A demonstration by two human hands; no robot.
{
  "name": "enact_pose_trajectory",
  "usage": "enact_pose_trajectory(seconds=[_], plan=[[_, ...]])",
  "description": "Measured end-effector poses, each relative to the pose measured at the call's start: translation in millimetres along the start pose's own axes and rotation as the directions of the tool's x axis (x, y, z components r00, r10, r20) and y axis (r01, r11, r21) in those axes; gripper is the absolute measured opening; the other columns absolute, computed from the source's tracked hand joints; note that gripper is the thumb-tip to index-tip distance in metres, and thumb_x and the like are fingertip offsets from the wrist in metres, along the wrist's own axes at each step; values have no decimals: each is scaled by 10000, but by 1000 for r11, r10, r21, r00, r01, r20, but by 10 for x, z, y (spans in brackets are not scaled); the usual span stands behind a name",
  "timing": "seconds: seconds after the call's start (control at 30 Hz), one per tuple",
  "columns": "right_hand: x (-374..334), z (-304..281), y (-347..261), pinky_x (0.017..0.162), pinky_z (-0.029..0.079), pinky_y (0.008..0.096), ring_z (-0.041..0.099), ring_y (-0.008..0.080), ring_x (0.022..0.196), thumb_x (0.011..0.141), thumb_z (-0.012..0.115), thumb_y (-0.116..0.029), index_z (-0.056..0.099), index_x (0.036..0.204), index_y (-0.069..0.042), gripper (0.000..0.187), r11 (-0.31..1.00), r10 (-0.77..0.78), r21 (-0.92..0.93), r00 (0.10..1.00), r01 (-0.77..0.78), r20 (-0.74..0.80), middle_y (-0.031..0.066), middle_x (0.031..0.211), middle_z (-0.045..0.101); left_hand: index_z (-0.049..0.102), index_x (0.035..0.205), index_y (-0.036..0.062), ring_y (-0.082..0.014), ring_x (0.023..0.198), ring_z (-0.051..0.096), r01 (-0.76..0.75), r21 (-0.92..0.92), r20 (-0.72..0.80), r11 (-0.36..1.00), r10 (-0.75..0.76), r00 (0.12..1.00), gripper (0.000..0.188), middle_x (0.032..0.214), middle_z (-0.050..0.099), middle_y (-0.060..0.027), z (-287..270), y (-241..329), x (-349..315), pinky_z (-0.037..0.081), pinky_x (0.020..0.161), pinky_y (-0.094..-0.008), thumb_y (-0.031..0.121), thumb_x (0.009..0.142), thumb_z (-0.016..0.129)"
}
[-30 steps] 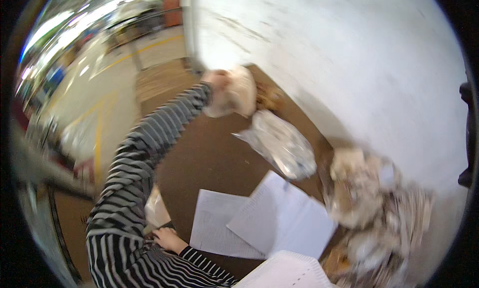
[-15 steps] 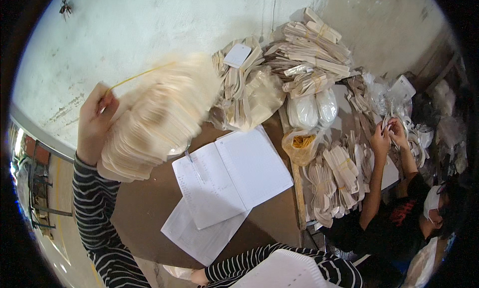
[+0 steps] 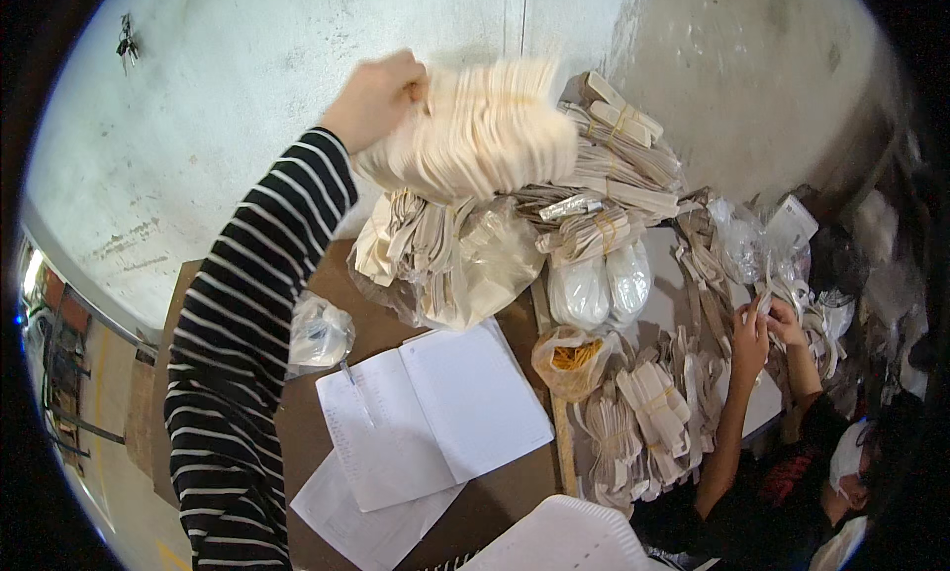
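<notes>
My left hand (image 3: 381, 96) is raised at the wall, its fingers closed on the end of a thick bundle of flat cream strips (image 3: 480, 141). The bundle hangs to the right of the hand, fanned out and smeared by motion. Just below it is a pile of similar strips (image 3: 406, 244) beside a clear plastic bag (image 3: 500, 259). My right hand is out of view; only a sliver of striped sleeve shows at the lower edge.
An open notebook (image 3: 480, 403) with a pen (image 3: 356, 393) lies on loose paper (image 3: 346, 517) atop the brown table (image 3: 524, 492). Nearby are a bag of yellow rubber bands (image 3: 576, 357), banded strip bundles (image 3: 653, 398) and a small plastic bag (image 3: 320, 333). A co-worker's hands (image 3: 762, 324) work at right.
My left hand has swung up and to the right with the strip bundle, uncovering the small plastic bag. The yellow band stretched from it no longer shows. My right hand has left the view.
</notes>
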State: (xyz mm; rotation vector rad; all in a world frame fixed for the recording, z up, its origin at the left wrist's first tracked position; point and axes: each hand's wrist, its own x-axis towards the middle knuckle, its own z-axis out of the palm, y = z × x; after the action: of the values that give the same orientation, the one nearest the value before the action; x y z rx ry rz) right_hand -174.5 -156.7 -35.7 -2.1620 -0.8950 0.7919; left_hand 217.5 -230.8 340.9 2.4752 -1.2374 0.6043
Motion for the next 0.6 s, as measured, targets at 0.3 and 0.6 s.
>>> enact_pose_trajectory(seconds=[0.3, 0.6], plan=[[499, -50, 84, 954, 431, 535, 583, 384, 1124, 933, 564, -305, 553, 1293, -89, 421, 1000, -14, -24, 1000, 13, -21, 177, 1185, 622, 611, 1270, 38, -321, 1241, 525, -69, 13, 38, 998, 68, 997, 462, 1296, 591, -149, 470, -26, -159, 328, 1121, -495, 388, 971, 571], [342, 571, -157, 966, 424, 533, 582, 374, 1136, 937, 563, -310, 534, 1330, -91, 450, 961, -207, -132, 950, 242, 234, 167, 1210, 619, 689, 995, 165, -191, 1175, 581, -312, 496, -177, 810, 447, 877, 144, 1205, 666, -25, -190, 418, -2682, 395, 1029, -467, 227, 868, 662]])
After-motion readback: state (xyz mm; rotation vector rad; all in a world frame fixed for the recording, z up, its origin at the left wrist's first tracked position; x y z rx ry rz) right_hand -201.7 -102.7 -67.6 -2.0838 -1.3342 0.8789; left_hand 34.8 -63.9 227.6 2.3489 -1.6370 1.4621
